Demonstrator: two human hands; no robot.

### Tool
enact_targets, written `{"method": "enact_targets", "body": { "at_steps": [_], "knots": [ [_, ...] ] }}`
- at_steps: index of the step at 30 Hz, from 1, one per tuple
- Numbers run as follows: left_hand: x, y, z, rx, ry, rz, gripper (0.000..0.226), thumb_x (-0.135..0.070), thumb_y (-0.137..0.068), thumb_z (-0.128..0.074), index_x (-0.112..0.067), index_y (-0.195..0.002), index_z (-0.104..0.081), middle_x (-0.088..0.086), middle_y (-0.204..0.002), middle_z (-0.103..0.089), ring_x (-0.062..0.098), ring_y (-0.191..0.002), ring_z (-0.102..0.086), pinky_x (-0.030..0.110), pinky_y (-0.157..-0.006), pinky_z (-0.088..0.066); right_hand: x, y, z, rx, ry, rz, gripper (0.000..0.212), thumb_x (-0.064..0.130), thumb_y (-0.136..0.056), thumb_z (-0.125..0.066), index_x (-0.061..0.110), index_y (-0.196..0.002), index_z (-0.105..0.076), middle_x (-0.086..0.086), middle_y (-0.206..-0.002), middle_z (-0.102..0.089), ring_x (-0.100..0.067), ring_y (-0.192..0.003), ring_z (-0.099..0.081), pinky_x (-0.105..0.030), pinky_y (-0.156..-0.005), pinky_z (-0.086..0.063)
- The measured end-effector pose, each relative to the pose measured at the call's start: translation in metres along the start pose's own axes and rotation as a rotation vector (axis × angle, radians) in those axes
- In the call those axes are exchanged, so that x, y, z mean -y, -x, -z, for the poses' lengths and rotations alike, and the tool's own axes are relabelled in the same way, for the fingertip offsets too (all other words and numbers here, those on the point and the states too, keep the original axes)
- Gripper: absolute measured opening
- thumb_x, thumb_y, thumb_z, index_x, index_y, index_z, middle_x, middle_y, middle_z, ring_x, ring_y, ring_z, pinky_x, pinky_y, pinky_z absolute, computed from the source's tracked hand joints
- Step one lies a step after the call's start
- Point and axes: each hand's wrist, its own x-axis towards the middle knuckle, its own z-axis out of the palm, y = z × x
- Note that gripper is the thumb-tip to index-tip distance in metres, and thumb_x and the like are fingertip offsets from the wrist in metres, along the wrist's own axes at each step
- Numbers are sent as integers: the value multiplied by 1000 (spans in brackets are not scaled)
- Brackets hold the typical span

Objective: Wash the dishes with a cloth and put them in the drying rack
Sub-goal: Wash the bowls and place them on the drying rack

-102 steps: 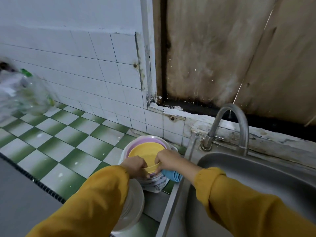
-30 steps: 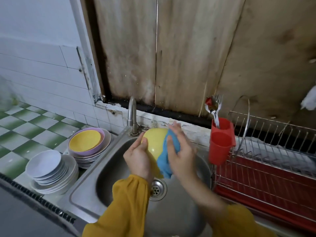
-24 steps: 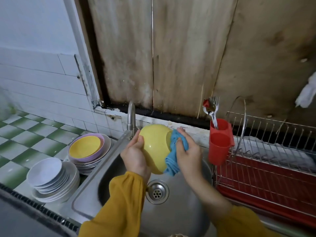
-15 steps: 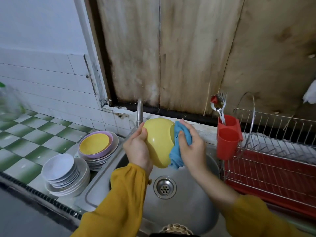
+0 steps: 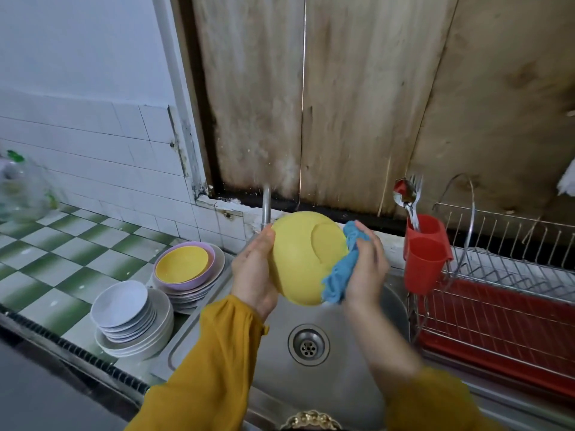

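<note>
A yellow bowl (image 5: 303, 259) is held on its side above the steel sink (image 5: 357, 362), its base turned toward me. My left hand (image 5: 255, 275) grips its left rim. My right hand (image 5: 365, 269) holds a blue cloth (image 5: 340, 275) pressed against the bowl's right side. The wire drying rack (image 5: 497, 275) with a red tray stands right of the sink, with no dishes in its visible part.
Left of the sink, a stack of white plates (image 5: 130, 318) and a stack topped by a yellow and a purple bowl (image 5: 186, 269) sit on the green-checked counter. A red cutlery cup (image 5: 426, 253) holds a spoon and fork. The tap (image 5: 266, 209) rises behind the bowl.
Since taking the yellow bowl from the stack, I have brought it over the sink. In the last second the cloth has slid from the bowl's base to its right side.
</note>
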Motion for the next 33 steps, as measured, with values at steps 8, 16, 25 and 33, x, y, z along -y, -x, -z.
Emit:
{"method": "enact_targets", "body": {
  "at_steps": [8,16,25,33],
  "knots": [
    [11,17,-7,190,-347,-312,21,-5,-93,-60,-20,-102,-71,-1,-93,-76,8,-87,-71,22,-75,-56,33,8,-15,620,796,605,17,20,-85,-65,21,-98,-77,9,-104,-72,1,-99,-63,-16,-91,-48],
    [6,16,-7,230,-338,-361,23,-10,-91,-64,-23,-110,-68,-9,-83,-76,4,-80,-70,19,-70,-56,40,-23,-14,320,675,180,20,16,-89,-60,29,-91,-74,9,-90,-73,-12,-90,-68,-29,-80,-55],
    [-1,23,-3,217,-253,-476,29,-9,-81,-69,-21,-108,-70,-2,-97,-75,1,-85,-68,15,-71,-53,42,-26,-13,327,320,-29,20,10,-91,-57,18,-92,-74,-5,-91,-73,-20,-86,-67,-34,-78,-54],
    [5,11,10,193,-204,-469,25,-38,-67,-75,-27,-90,-78,-13,-92,-75,1,-92,-68,19,-76,-53,19,-15,10,153,-101,-659,29,35,-91,-53,19,-70,-66,-5,-66,-65,-23,-68,-59,-32,-66,-48]
  ]
}}
